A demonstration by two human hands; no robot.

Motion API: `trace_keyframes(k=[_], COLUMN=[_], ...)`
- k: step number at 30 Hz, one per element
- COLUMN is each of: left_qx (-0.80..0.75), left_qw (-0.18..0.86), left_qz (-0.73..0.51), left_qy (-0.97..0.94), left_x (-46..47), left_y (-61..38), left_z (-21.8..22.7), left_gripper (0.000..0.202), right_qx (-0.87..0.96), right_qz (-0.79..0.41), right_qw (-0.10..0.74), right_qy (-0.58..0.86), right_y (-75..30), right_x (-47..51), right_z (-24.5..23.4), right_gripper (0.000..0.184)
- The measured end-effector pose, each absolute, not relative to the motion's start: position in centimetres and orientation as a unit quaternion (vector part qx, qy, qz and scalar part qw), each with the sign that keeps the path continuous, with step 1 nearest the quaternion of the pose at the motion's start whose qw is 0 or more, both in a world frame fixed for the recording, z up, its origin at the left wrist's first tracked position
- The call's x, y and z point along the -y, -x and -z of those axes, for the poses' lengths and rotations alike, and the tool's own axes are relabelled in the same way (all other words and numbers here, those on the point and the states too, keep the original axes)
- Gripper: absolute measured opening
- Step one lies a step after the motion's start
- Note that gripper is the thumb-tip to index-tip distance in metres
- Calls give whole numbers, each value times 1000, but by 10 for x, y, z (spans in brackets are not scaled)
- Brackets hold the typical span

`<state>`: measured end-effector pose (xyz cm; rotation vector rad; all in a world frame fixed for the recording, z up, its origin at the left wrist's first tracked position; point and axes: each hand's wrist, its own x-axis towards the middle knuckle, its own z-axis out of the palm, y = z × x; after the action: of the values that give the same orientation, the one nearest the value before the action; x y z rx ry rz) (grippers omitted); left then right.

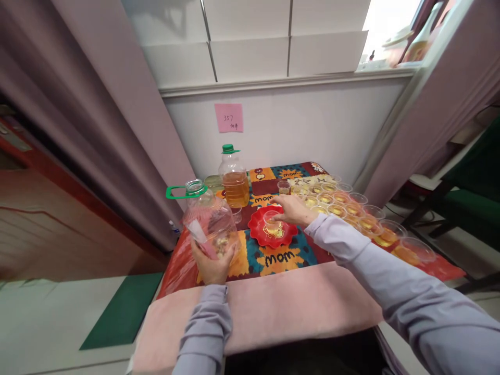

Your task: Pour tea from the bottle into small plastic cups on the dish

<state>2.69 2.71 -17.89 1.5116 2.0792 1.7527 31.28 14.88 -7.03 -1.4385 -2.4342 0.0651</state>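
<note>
My left hand [213, 263] is wrapped round the base of a large clear plastic jug [208, 219] with a green handle ring, held tilted above the table's left side; it looks nearly drained, with a little yellow liquid at the bottom. My right hand [291, 208] reaches forward and its fingers close on a small clear cup [271, 221] that stands on a red scalloped plate [258, 234]. The cup holds some yellow liquid.
A second bottle [234, 179] with a green cap, half full of amber liquid, stands behind the plate. Several small cups of yellow liquid [351, 208] fill the table's right side in rows. A colourful cloth [283, 258] and a pink towel [273, 307] cover the table.
</note>
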Motion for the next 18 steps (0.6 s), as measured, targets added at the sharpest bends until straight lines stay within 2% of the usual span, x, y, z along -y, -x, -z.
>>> trace_keyframes(k=[3,8,14,18], left_qx=[-667,-663,-659,-656], left_qw=[9,17,18,32], left_qz=[-570,-579,-583,-590], left_qy=[-479,-475,-475,-470], left_x=[-26,-28,-29,-28], left_y=[-27,-23,-24,-26], left_z=[176,178,177,174], left_gripper=[123,129,129,128], right_qx=[863,866,865,858], right_qz=[-19,-12,-16,-31], right_qw=[120,74,49,50], right_qy=[491,494,499,510], right_y=[-302,-286,-282,-284], right_x=[-150,-146,-147,-153], right_z=[77,86,83,74], right_gripper=[60,54,52,60])
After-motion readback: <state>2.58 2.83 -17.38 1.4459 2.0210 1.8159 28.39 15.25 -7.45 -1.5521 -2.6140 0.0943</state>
